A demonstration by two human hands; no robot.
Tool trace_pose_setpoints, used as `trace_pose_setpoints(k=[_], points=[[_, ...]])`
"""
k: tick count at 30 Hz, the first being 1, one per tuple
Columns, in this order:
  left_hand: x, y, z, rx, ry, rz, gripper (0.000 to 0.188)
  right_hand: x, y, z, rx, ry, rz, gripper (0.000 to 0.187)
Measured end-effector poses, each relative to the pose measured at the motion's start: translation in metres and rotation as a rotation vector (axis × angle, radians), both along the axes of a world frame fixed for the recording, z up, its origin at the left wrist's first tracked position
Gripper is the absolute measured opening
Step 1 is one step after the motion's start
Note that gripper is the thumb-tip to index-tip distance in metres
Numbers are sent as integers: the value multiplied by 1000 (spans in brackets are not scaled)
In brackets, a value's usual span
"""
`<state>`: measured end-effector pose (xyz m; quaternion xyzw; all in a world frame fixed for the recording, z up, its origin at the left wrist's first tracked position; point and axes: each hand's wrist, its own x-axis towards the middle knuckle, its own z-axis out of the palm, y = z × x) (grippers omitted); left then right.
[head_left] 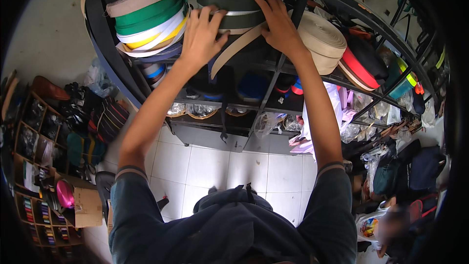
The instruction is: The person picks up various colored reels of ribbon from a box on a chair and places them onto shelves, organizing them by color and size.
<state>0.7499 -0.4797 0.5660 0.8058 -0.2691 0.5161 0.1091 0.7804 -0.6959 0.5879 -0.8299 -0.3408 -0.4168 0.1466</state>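
A tall black metal shelf rack (273, 90) stands on a white tiled floor (244, 166). On its top shelf, at the left, lies a stack of flat webbing rolls in beige, green, white and yellow (146, 19). Right of it sits a dark green webbing roll (229, 0), then a wide cream webbing roll (322, 36), and a red-edged black roll (359, 66) further right. The shelf below holds blue rolls (253, 87); lower down lie clear plastic bags (266, 122).
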Motion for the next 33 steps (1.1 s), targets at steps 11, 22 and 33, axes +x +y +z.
trace_pose_setpoints(k=[11,22,33], points=[[16,23,44,-111,37,-13,20,7,0,-4,125,110,78,78],[77,36,21,-852,534,-681,36,28,10,-12,704,391,-18,71],[89,37,15,-925,692,-768,66,44,22,-20,851,260,-44,49]])
